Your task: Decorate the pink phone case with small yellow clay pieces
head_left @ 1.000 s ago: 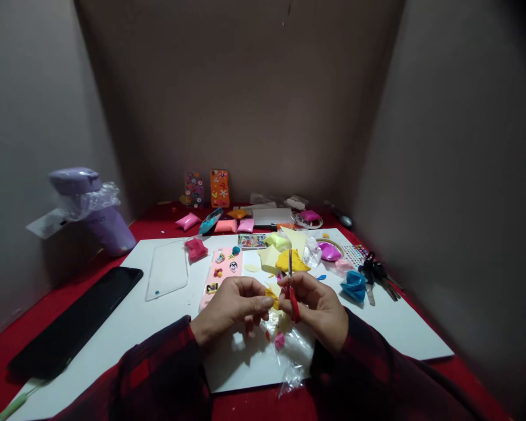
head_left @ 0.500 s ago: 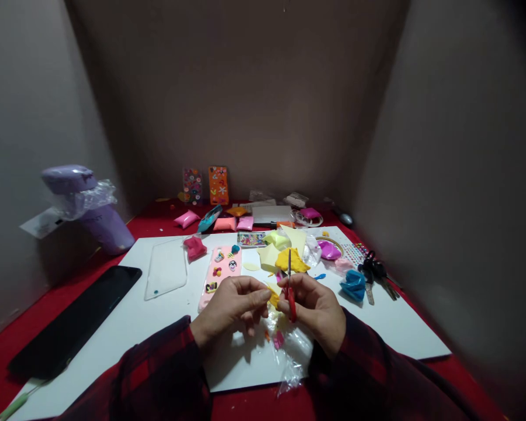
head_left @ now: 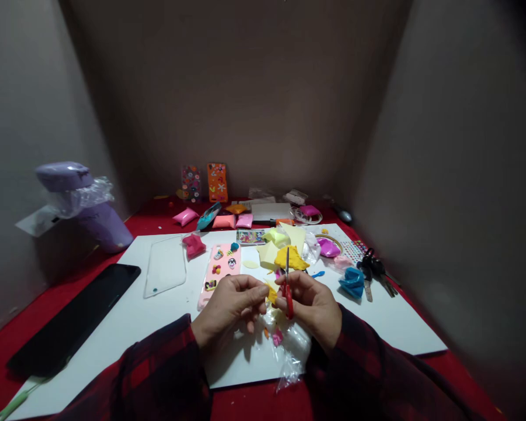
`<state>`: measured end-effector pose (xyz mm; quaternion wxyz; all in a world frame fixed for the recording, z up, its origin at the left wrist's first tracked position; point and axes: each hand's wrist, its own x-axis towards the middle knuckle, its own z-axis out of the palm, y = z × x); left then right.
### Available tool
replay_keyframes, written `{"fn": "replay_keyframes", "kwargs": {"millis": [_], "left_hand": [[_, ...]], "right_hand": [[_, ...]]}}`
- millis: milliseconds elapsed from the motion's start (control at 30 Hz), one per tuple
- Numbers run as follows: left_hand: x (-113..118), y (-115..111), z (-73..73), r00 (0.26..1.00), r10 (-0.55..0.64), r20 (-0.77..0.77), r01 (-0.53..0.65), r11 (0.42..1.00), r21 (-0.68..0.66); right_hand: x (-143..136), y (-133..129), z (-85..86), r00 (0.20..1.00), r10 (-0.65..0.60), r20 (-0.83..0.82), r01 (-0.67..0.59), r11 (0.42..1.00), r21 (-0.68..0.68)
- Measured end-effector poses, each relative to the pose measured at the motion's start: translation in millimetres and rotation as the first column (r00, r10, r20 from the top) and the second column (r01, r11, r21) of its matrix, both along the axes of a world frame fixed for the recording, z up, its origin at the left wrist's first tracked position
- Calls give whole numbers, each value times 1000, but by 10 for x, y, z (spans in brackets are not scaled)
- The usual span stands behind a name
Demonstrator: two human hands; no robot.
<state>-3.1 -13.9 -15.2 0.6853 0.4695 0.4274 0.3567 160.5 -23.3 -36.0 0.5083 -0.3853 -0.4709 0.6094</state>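
Observation:
Red-handled scissors [head_left: 289, 303] are in my right hand [head_left: 315, 307], blades pointing up and away. My left hand [head_left: 230, 301] is closed in a pinch at a small yellow piece [head_left: 272, 294], which looks like soft clay and lies between the fingertips of both hands. Just beyond the blades is a larger lump of yellow clay [head_left: 294, 258]. A pink phone case [head_left: 223, 266] with small figures stuck on it lies partly behind my left hand. Beneath my hands are a crumpled clear wrapper [head_left: 293, 351] and a pink scrap [head_left: 277, 336].
On the white board [head_left: 166, 327] lie a clear phone case [head_left: 166, 266], a dark phone-like slab [head_left: 76, 318], keys [head_left: 372, 269] and a blue packet [head_left: 353, 283]. A purple bottle-like object [head_left: 100, 222] leans at left. Two decorated cases, one orange [head_left: 218, 182], stand against the back wall.
The whole view has shifted slightly. Both hands keep nearly the same pose, with the scissors and the yellow piece held between them as before.

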Motion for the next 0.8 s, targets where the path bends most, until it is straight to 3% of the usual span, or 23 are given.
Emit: {"fn": "replay_keyframes", "kwargs": {"millis": [633,800], "left_hand": [[-1,3,13,1000,25,12,-26,1000,11],[-87,27,143,998,55,-37,-54,998,23]], "right_hand": [[7,-12,9,1000,18,-17,-19,1000,-5],[24,8,-28,997,-75,26,74,997,34]]}}
